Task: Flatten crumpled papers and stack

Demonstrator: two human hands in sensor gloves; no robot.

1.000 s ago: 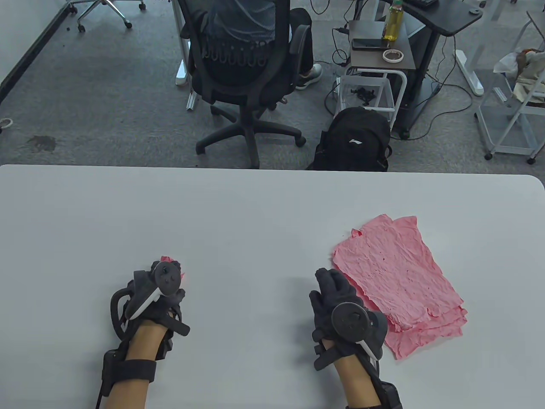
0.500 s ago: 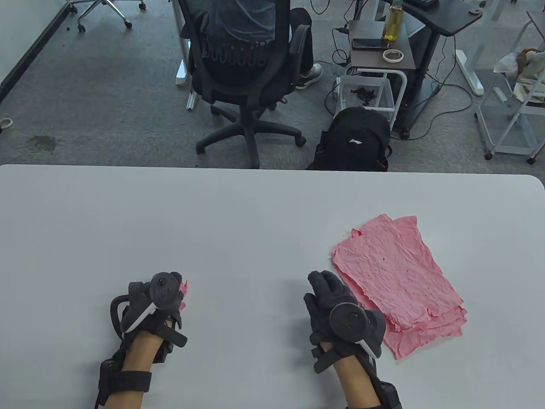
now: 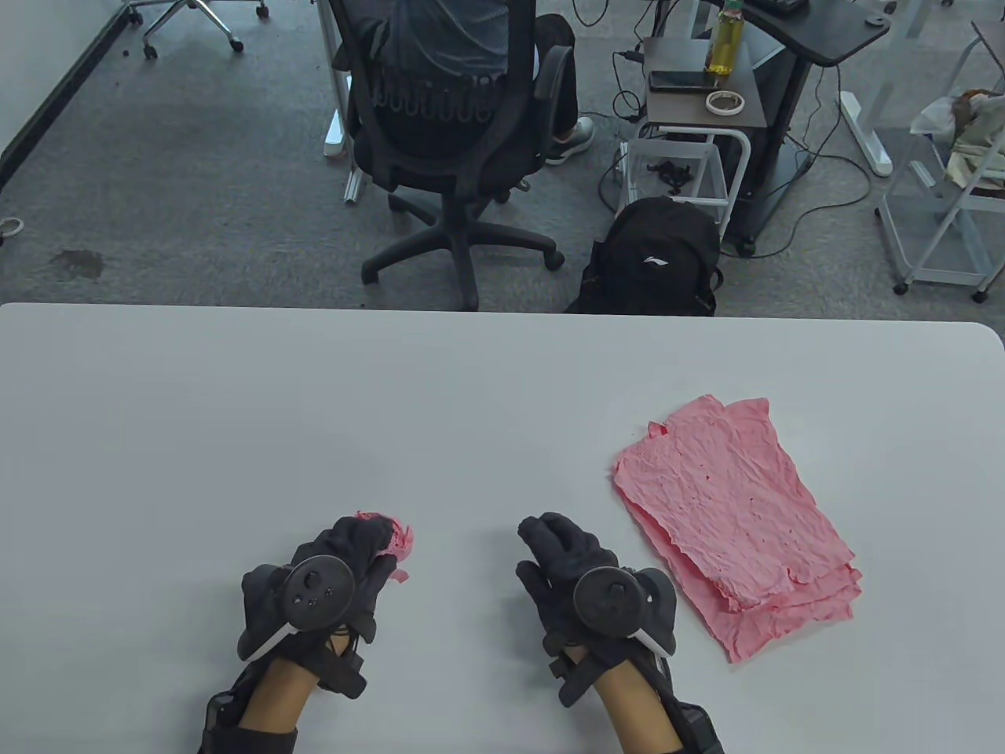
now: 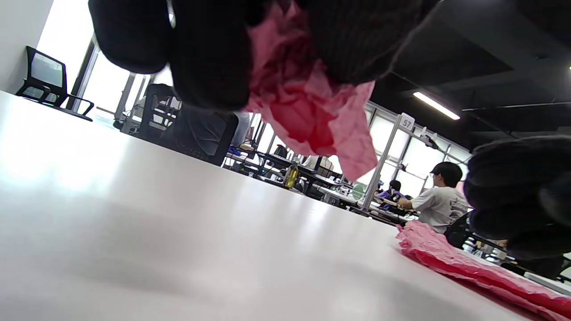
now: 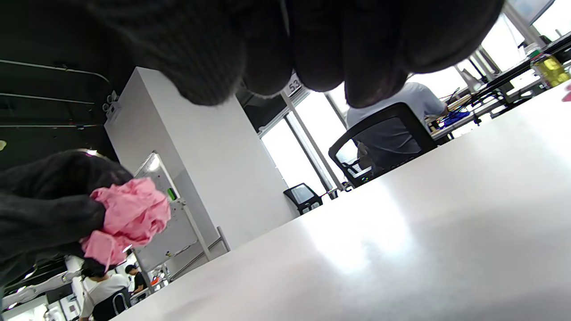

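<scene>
Gripping one crumpled pink paper (image 3: pixel 395 539), the left hand (image 3: pixel 338 577) hovers; right hand (image 3: pixel 577 577) relaxed, holding nothing, beside one flattened stack (image 3: pixel 734 518).

Open-plan office doubling as a lab floor: beyond the fingertips, a person is sitting in a black mesh swivel chair (image 3: pixel 447 118) on grey carpet (image 3: pixel 196 173), and cables are trailing past a backpack (image 3: pixel 655 259) to a rolling cart (image 3: pixel 699 102). Wrist views are showing rows of desks, numbered pillars (image 4: pixel 405 122), ceiling strip lights, a whiteboard (image 5: pixel 165 209) and seated workers.
</scene>
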